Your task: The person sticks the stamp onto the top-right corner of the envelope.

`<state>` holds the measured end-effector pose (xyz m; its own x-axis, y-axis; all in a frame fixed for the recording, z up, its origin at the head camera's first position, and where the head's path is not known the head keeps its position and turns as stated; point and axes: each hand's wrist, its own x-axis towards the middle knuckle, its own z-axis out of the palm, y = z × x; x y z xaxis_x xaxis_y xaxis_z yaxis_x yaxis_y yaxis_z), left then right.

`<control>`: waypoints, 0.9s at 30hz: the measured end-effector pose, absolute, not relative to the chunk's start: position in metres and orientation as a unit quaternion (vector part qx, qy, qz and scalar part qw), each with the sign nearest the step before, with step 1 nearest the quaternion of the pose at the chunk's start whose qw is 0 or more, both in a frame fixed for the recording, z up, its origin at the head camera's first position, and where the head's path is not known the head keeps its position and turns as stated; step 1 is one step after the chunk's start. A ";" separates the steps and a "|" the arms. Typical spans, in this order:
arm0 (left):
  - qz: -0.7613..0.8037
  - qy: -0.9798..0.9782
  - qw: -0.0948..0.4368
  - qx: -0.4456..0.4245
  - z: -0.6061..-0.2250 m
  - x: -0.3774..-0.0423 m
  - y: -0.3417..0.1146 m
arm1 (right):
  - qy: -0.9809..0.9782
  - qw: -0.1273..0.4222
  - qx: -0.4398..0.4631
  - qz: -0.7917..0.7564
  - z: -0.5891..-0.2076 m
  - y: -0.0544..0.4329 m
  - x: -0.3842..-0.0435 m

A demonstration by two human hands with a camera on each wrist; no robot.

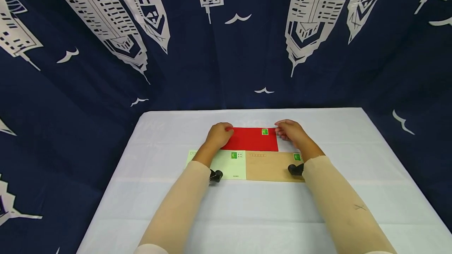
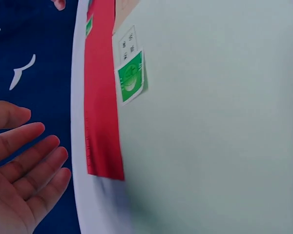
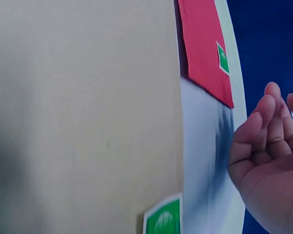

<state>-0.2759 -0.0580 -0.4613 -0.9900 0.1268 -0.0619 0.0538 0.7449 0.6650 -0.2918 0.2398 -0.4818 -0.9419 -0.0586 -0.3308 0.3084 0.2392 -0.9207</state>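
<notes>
A red envelope (image 1: 251, 139) with a green stamp (image 1: 265, 131) lies on the table behind two others. My left hand (image 1: 219, 134) is at its left end; in the left wrist view that hand (image 2: 27, 165) has relaxed, spread fingers and grips nothing. Beside the right end is my right hand (image 1: 292, 131). Its fingers (image 3: 283, 129) are loosely bent around nothing in the right wrist view. In front, a pale green envelope (image 1: 229, 166) and a brown envelope (image 1: 272, 166) lie side by side, each bearing a green stamp. My left forearm hides part of the pale green one.
A white cloth (image 1: 254, 211) covers the table. Dark blue fabric (image 1: 219, 69) printed with white buildings and birds hangs behind and around it. Small black devices (image 1: 296, 169) sit at both wrists, over the front envelopes.
</notes>
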 end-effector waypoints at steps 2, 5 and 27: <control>0.359 0.931 0.035 0.050 -0.457 -0.274 -0.062 | 0.771 0.144 0.072 -0.616 -0.476 0.241 -0.288; 0.368 0.928 0.011 0.054 -0.450 -0.272 -0.068 | 0.777 0.130 0.056 -0.613 -0.471 0.244 -0.286; 0.355 0.930 -0.065 0.072 -0.441 -0.244 -0.100 | 0.874 -0.040 0.003 -0.484 -0.463 0.269 -0.240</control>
